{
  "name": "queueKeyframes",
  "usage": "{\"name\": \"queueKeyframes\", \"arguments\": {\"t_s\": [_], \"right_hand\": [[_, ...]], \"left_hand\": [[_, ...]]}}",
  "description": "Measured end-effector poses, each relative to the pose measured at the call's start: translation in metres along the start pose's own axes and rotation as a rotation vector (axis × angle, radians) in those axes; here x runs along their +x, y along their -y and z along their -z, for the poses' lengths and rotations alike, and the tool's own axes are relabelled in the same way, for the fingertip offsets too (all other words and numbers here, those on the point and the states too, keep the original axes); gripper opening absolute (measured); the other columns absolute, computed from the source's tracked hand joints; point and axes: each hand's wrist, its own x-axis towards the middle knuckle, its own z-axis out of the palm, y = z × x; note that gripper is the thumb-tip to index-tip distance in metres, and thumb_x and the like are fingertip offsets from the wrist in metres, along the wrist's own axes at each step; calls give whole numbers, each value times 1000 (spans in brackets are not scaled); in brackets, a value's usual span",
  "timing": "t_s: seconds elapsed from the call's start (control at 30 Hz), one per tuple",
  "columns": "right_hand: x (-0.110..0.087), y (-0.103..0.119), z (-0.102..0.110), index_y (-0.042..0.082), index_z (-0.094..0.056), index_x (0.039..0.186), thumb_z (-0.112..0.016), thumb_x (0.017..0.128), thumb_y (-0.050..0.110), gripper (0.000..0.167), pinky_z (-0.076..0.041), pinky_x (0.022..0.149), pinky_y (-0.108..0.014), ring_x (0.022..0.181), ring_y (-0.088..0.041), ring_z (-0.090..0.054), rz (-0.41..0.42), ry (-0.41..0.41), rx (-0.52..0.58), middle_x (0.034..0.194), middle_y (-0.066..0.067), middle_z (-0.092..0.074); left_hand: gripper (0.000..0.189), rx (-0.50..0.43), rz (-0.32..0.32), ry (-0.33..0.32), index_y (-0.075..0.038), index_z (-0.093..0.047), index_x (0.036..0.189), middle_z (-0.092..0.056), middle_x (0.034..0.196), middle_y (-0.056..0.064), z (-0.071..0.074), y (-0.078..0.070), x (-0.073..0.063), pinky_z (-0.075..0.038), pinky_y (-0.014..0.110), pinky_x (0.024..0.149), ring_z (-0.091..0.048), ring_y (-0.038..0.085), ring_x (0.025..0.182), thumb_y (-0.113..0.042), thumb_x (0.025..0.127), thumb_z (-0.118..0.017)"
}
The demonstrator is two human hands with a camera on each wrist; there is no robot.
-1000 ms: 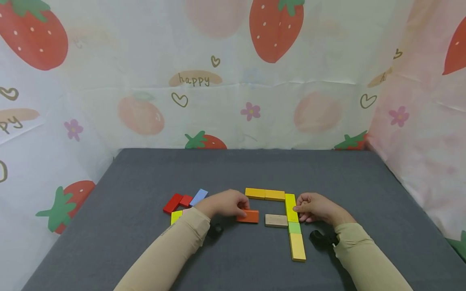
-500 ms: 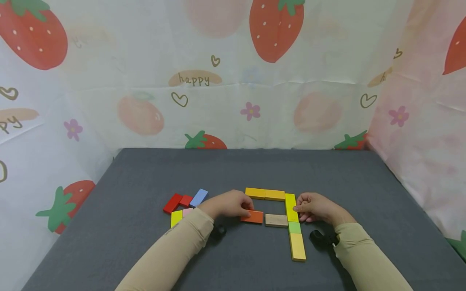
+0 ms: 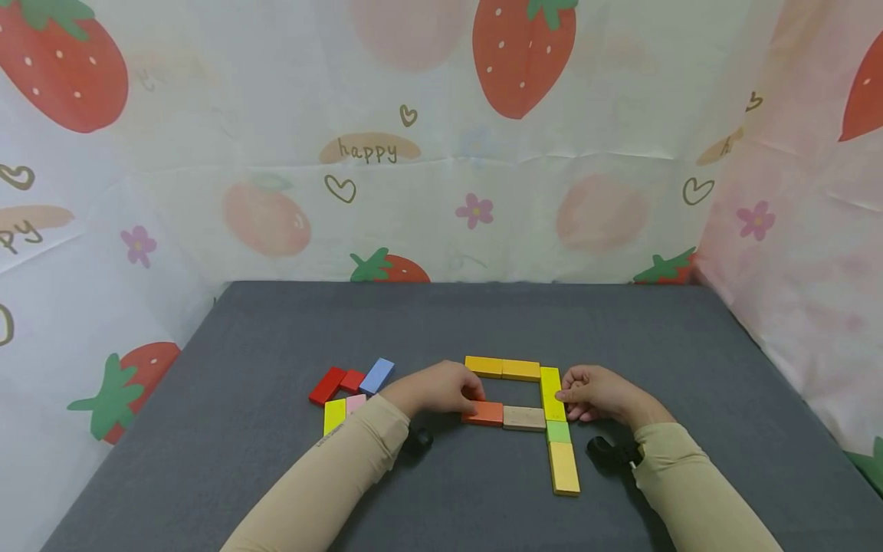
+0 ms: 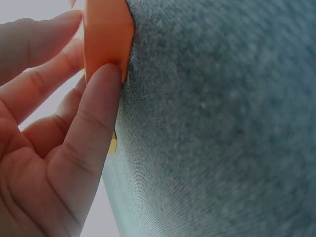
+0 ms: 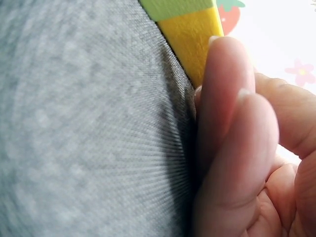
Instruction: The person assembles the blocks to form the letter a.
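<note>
My left hand (image 3: 441, 387) pinches an orange block (image 3: 486, 414) between thumb and fingers, low on the dark cloth. In the left wrist view the thumb lies along the near side of that orange block (image 4: 106, 44). Its right end meets a tan wooden block (image 3: 524, 418), which reaches to a column of blocks. In that column are a bright yellow block (image 3: 550, 387), a green block (image 3: 557, 432) and a longer yellow block (image 3: 565, 469). At the bright yellow block's right edge, my right hand (image 3: 607, 395) touches it with its fingertips and holds nothing.
Two golden-yellow blocks (image 3: 502, 368) form a row at the top of the column. To the left lie red blocks (image 3: 327, 386), a blue block (image 3: 377, 376), a yellow-green block (image 3: 334, 414) and a pink block (image 3: 355, 402), near my left sleeve. Strawberry-print cloth (image 3: 517, 222) hangs behind.
My left hand has slid the orange block to the right, closing the gap to the tan block. The right hand has stayed in place beside the column.
</note>
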Motion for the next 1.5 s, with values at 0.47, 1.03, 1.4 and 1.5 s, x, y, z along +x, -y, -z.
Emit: {"name": "queueKeyframes", "arguments": {"t_s": [0.47, 1.03, 1.4, 1.5], "right_hand": [[1, -1, 0, 7, -56, 92, -66, 93, 21, 17, -50, 55, -20, 58, -8, -61, -6, -11, -7, 73, -1, -60], [3, -2, 0, 7, -56, 92, -67, 93, 23, 19, -51, 55, -20, 58, -8, -61, -18, -14, -10, 73, -1, -61], [2, -1, -1, 7, -55, 92, -67, 93, 23, 19, -51, 55, -20, 57, -8, -60, -12, -12, -5, 72, -1, -61], [1, -1, -1, 7, -55, 92, -67, 93, 22, 19, -51, 55, -20, 57, -7, -60, -11, -13, -3, 72, -1, -61]], "left_hand": [[8, -2, -3, -12, -17, -73, 97, -64, 85, -8, -2, 1, 1, -45, 22, 71, -52, 7, 76, -18, 91, -68], [15, -138, 36, -62, -18, -71, 107, -67, 100, -6, 9, 15, -21, -50, 28, 79, -57, 11, 86, -20, 92, -67], [19, -185, 50, -164, -16, -71, 110, -69, 104, -4, 22, 32, -52, -52, 29, 83, -61, 10, 91, -20, 92, -68], [20, -193, 74, -189, -17, -71, 111, -70, 109, -3, 26, 39, -62, -52, 31, 84, -61, 10, 93, -22, 92, -68]]}}
